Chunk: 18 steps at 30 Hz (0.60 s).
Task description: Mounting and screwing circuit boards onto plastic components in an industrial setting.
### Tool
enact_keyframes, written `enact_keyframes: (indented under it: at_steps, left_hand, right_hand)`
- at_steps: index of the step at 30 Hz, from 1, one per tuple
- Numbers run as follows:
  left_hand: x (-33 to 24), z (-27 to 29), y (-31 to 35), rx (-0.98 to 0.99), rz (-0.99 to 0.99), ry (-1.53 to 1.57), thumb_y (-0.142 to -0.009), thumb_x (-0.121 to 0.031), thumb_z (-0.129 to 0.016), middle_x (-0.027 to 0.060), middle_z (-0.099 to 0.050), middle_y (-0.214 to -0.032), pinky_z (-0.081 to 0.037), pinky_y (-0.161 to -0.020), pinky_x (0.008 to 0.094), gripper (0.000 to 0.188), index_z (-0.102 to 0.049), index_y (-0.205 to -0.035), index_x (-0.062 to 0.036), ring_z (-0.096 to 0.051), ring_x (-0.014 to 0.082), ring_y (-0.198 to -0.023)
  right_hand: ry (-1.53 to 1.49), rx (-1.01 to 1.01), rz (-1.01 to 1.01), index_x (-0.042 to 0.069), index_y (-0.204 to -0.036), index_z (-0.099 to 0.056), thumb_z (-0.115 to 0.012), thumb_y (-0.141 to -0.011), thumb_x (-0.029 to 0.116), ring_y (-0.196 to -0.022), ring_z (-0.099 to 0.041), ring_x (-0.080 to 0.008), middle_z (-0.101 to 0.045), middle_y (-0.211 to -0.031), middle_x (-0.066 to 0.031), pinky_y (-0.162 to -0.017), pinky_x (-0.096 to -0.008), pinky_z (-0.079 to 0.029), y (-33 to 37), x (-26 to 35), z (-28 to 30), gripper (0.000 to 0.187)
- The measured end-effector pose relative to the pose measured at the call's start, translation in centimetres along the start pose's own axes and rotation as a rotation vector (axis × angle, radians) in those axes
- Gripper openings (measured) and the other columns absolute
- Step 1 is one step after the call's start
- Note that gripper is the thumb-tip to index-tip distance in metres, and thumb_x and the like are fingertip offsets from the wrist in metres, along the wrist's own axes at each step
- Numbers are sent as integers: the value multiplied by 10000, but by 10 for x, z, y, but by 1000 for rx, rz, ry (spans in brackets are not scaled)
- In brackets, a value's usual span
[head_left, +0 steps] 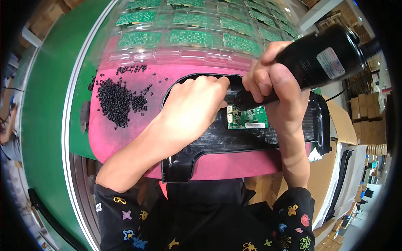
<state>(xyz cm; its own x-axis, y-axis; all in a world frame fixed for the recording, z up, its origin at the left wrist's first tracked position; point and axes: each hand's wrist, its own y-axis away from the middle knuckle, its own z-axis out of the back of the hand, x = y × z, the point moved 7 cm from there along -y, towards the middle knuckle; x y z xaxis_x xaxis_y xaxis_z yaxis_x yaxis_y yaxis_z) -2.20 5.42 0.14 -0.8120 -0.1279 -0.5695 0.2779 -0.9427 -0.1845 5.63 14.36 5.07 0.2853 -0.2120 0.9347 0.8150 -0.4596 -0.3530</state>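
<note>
My right hand (pixel 278 81) is wrapped round a black electric screwdriver (pixel 297 58), which slants down to the left. Its narrow front end reaches my left hand (pixel 194 102). The left fingers are curled closed beside that end, and their tips are hidden, so I cannot make out what they pinch. Both hands are over a black plastic housing (pixel 234 141) lying on a pink mat (pixel 138 138). Inside the housing sits a green circuit board (pixel 247 121) with white connectors, partly covered by the screwdriver and my hands.
Left of the housing, a heap of small black screws (pixel 113 102) lies on the mat, with some scattered around it. Clear plastic trays (pixel 163 54) of green circuit boards stand along the far side. A green table surface (pixel 46 125) extends left; cardboard (pixel 341 119) lies at right.
</note>
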Motion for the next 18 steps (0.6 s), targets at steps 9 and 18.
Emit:
enact_keyframes:
  at_steps: [9, 18]
  left_hand:
    - [-14, -8, -5, 119, -167, 79, -806, -171, -693, 141, -641, -784, -493, -656, 423, 170, -648, -831, -9, -626, 350, -751]
    - [-22, -3, -10, 49, -222, 330, -770, -100, -748, 95, -650, -742, -488, -571, 301, 171, -642, -831, 20, -642, 216, -626]
  right_hand:
    - [-584, -255, 219, 111, -1078, -524, -464, -959, 410, -541, -422, -111, -443, -637, 20, -633, -302, -402, 27, 13, 53, 327]
    - [-696, -147, 283, 90, -1077, -508, -565, -921, 409, -550, -433, -62, -443, -651, 39, -623, -252, -366, 37, 35, 57, 359]
